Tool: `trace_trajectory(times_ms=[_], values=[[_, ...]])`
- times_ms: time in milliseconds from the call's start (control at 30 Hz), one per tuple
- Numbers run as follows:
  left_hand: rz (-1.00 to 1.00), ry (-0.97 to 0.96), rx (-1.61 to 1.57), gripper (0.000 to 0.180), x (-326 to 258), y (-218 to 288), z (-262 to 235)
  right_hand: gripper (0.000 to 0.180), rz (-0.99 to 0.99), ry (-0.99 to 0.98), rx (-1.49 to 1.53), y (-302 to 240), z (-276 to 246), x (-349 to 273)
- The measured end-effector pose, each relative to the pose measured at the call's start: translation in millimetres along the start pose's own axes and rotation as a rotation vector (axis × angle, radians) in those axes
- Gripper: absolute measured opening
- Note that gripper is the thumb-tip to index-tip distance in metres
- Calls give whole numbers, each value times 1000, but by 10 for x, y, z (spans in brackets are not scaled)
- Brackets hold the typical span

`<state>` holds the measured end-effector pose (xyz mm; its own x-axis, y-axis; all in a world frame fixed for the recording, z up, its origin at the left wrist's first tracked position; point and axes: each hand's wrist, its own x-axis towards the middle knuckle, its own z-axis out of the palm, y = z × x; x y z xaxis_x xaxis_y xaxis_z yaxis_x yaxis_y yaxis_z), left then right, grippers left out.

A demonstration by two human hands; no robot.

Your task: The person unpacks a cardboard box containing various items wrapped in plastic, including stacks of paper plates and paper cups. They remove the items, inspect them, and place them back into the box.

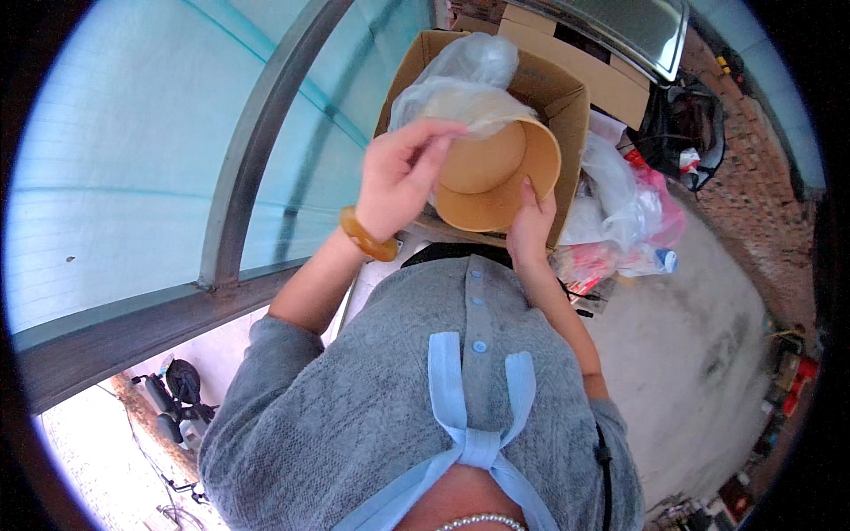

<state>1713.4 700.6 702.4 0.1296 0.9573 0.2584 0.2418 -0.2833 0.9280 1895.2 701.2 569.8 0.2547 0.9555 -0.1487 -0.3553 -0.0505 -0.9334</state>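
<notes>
A brown paper tub (478, 199) is tilted so that its open mouth faces me, over a cardboard box (567, 150). My right hand (531, 223) grips its lower right rim, with the thumb inside. At the upper left of the tub my left hand (403, 173) is closed, thumb and fingertips pinching the edge of a clear plastic bag (482, 115). The bag lies along the tub's upper rim. More crumpled clear plastic (474, 57) bulges behind it in the box. The outer side of the tub is mostly hidden.
Clear and pink plastic bags (633, 208) lie right of the box. Beyond them is an open black bag (682, 128). A shiny metal-edged panel (620, 31) sits at the back. Metal framing (248, 159) with translucent panels stands to my left. A scooter (181, 403) is at lower left.
</notes>
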Motion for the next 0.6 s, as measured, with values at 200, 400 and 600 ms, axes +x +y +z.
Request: trace_trajectory(times_ms=[200, 400, 600], values=[[281, -114, 318, 28, 48, 168, 251, 28, -200, 14, -347, -207, -11, 17], [187, -140, 319, 42, -380, -169, 366, 30, -239, 124, -674, -135, -514, 96], [-227, 86, 172, 86, -400, -771, 529, 31, -115, 7, -572, 40, -631, 21]])
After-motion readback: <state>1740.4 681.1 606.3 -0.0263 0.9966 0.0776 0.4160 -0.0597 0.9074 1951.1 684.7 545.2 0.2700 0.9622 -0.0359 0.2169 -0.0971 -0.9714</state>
